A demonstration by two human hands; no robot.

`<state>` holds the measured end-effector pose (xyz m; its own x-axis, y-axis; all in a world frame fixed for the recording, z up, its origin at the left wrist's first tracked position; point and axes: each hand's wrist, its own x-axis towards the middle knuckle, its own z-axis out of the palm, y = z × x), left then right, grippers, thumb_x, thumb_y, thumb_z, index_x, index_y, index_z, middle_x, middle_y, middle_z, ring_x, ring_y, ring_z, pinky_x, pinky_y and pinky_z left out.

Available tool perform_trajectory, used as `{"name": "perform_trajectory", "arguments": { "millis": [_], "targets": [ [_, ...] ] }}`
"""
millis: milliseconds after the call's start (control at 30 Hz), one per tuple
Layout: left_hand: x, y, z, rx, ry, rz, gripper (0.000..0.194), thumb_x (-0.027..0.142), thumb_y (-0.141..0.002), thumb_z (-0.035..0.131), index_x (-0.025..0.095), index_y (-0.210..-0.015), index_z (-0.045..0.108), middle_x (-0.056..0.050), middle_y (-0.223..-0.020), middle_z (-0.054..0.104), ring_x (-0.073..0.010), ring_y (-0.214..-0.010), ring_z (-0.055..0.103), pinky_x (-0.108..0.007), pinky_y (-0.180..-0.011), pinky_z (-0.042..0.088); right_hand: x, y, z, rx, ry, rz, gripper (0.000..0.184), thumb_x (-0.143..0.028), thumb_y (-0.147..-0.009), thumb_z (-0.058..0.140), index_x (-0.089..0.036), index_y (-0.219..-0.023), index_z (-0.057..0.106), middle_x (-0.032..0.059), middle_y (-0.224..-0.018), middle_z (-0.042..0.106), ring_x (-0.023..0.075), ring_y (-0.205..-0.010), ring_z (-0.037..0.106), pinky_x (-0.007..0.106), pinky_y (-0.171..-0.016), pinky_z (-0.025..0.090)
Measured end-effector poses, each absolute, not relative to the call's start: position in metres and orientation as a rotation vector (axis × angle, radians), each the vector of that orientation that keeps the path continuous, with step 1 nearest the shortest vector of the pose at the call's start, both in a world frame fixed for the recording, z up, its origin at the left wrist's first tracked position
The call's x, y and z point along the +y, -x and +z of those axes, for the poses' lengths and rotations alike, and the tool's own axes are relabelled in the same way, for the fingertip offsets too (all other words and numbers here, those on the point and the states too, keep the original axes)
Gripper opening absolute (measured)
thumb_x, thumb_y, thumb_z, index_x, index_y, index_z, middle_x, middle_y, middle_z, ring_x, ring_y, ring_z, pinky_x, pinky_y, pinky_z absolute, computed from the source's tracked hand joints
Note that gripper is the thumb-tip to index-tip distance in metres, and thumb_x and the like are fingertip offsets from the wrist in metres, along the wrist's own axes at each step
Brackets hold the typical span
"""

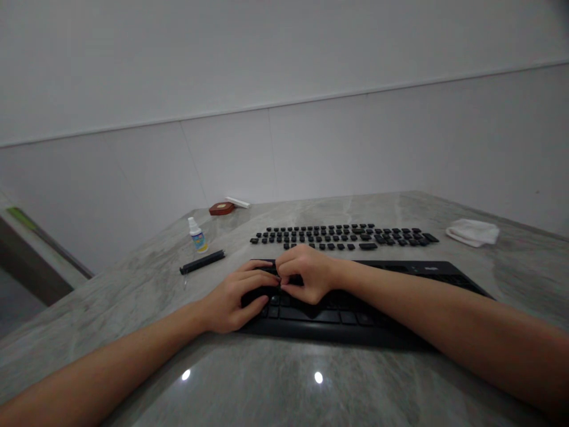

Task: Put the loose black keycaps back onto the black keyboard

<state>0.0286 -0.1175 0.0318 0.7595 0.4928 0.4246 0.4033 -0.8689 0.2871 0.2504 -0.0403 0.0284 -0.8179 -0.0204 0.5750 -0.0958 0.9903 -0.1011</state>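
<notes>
A black keyboard (347,333) lies on the grey marbled table in front of me, partly covered by both forearms and hands. My left hand (232,296) rests over its left end, fingers stretched and apart, with the fingertips on or close to the keys. Right beside those fingertips, my right hand (309,274) is closed in a pinch low over the keyboard. Whatever its fingertips hold, if anything, is hidden. Behind the keyboard, many loose black keycaps (326,236) are laid out in rows.
Left of the keyboard lies a dark elongated tool (202,261), with a small spray bottle (198,236) upright behind it. Farther back are a reddish-brown case (221,209) and a white strip (238,202). A folded white cloth (473,232) lies at the right. A wall borders the table's far side.
</notes>
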Motion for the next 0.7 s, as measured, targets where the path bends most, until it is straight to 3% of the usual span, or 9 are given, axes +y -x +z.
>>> {"name": "perform_trajectory", "arguments": {
  "millis": [700],
  "targets": [
    [-0.1171,-0.0297,0.0340,0.559,-2.865,0.803,0.029,0.010,-0.086,0.050,0.017,-0.111,0.064,-0.012,-0.115,0.065,-0.0284,-0.115,0.054,-0.048,-0.099,0.047,-0.0427,-0.2511,0.0383,-2.685,-0.055,0.288,0.011,-0.010,-0.069,0.062,-0.017,-0.064,0.055,-0.0011,-0.064,0.055,0.0125,-0.061,0.052,0.023,-0.057,0.039]
  ]
}}
